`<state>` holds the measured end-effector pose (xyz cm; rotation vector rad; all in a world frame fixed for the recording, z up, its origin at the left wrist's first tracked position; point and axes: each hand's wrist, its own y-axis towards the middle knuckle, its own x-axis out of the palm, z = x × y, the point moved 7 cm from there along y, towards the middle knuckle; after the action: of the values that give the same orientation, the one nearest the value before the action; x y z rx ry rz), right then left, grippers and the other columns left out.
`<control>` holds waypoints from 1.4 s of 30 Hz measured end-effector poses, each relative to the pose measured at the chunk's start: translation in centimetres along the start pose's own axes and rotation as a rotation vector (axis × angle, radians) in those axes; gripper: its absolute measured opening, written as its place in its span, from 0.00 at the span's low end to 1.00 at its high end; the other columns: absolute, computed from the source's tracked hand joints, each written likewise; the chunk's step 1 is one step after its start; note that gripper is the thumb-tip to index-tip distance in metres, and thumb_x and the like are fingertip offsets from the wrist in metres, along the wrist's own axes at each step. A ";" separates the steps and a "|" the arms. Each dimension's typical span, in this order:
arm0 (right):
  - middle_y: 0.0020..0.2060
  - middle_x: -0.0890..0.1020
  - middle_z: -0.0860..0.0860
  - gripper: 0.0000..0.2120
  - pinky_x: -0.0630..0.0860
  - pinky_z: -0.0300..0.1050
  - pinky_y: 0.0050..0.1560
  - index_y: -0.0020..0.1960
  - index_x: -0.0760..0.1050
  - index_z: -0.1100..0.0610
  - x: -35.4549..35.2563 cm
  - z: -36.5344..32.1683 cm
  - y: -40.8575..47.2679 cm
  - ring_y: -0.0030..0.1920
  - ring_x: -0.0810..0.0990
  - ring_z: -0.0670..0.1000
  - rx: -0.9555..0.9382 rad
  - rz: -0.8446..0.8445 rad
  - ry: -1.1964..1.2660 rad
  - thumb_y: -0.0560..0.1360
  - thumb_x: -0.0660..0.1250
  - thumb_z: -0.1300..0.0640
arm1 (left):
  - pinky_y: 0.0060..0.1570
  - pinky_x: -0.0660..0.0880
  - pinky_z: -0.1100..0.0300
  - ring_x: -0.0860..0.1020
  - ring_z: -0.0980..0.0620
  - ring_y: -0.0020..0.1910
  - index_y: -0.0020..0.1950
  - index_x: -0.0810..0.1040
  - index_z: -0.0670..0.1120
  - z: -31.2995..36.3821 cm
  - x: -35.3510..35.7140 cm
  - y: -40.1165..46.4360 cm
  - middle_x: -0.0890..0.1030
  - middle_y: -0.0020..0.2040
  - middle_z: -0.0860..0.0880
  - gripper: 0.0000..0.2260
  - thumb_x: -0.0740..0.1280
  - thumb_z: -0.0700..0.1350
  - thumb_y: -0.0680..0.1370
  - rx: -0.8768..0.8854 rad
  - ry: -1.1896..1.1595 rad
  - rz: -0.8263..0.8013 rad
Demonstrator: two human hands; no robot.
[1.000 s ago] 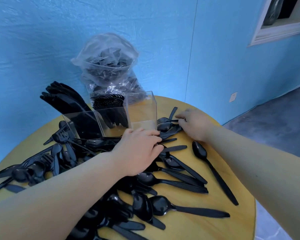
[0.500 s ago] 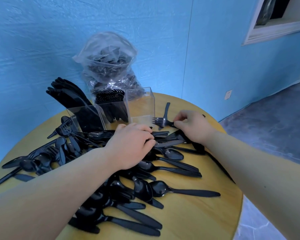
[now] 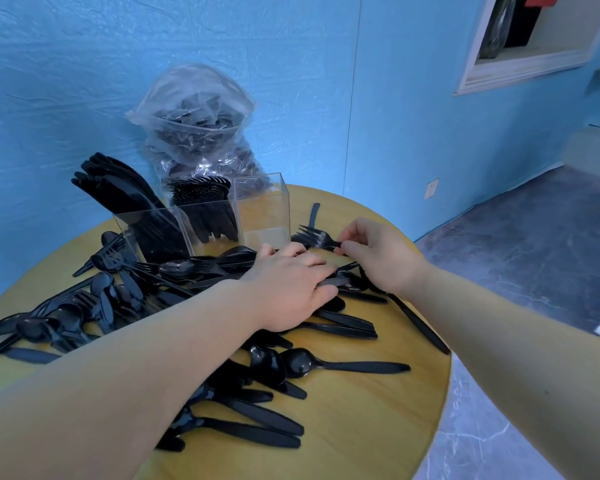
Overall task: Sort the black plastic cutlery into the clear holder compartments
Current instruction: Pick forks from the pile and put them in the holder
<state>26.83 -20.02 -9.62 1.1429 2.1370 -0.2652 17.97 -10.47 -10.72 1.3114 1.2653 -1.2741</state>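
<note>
A clear holder (image 3: 264,202) with three compartments stands at the back of the round table. Its left compartment holds knives (image 3: 125,188), the middle one holds forks (image 3: 201,199), and the right one holds nothing. Loose black spoons, forks and knives (image 3: 326,366) lie heaped across the table. My right hand (image 3: 378,259) pinches the handle of a black fork (image 3: 315,236) just right of the holder, tines pointing left. My left hand (image 3: 290,289) rests palm down on the pile in front of the holder, fingers laid over several handles.
A clear plastic bag (image 3: 194,133) full of black cutlery leans against the blue wall behind the holder. The yellow wooden table (image 3: 378,431) ends close on the right, with grey floor beyond. More cutlery (image 3: 66,317) spreads to the left edge.
My right hand has picked the fork off the pile and lifted it slightly toward the holder. My left hand has stayed on the pile, sliding a little right.
</note>
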 end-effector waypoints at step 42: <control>0.51 0.79 0.46 0.18 0.68 0.23 0.47 0.66 0.74 0.54 7.8 -16.1 -11.5 0.48 0.78 0.45 -0.219 -0.152 0.007 0.77 0.67 0.59 | 0.42 0.75 0.55 0.79 0.53 0.38 0.46 0.72 0.42 -8.4 -7.3 -18.9 0.82 0.40 0.52 0.14 0.52 0.46 0.83 -0.470 -0.576 0.602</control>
<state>7.13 -14.12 -4.31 0.8594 2.2002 -0.0915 0.26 -1.15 -1.70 0.8021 0.6280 -0.7694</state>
